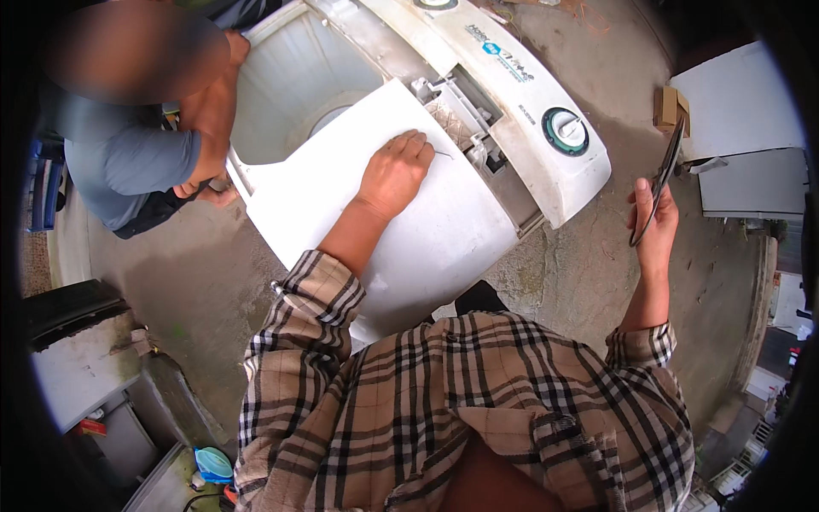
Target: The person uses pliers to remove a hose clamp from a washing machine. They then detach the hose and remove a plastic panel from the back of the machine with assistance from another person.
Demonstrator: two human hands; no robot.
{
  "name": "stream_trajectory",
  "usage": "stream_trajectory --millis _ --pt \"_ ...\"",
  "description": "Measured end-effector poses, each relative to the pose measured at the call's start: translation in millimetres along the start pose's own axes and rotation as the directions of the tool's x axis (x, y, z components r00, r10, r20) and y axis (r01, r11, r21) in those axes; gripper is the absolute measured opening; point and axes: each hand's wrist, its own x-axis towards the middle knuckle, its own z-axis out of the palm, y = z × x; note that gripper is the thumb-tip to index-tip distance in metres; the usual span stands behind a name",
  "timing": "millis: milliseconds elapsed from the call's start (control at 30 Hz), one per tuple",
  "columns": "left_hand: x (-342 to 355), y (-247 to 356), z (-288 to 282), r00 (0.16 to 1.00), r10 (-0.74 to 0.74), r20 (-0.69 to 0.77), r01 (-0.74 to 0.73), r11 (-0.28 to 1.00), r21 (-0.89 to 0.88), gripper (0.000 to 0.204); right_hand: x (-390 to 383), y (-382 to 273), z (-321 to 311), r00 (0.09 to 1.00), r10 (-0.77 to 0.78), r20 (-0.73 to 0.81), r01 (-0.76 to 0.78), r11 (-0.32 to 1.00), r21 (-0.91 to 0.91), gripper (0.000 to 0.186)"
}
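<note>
A white twin-tub washing machine (444, 243) stands tilted before me, its control panel (533, 94) lifted away from the body. The opening beneath it bares an inner mechanism (461, 115). My left hand (396, 173) rests on the white top, fingers curled and pressed together; a thin, wire-like piece (444, 154) shows by the fingertips, and what they grip is hidden. Off to the right, clear of the machine, my right hand (655, 218) is closed around a long, thin dark object (664, 175), seen nearly edge-on, its kind unclear.
Another person (136, 158) crouches at the left, beside the open tub (299, 85). White appliance panels (742, 111) and a small cardboard box (670, 109) are at the right. A light blue bowl (213, 463) sits at the lower left. Concrete floor (188, 290) surrounds the machine.
</note>
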Motion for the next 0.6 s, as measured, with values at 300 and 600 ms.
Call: stream_trajectory --millis 300,600 --pt "22 29 -16 0.969 -0.233 0.087 0.204 0.944 0.258 0.016 121 92 9 0.976 0.060 0.208 -0.055 0.998 -0.031 0.037" --pt "20 197 -44 -0.158 -0.898 0.410 0.525 -0.428 -0.736 0.011 201 133 74 0.822 -0.036 0.568 -0.054 0.989 0.140 0.050"
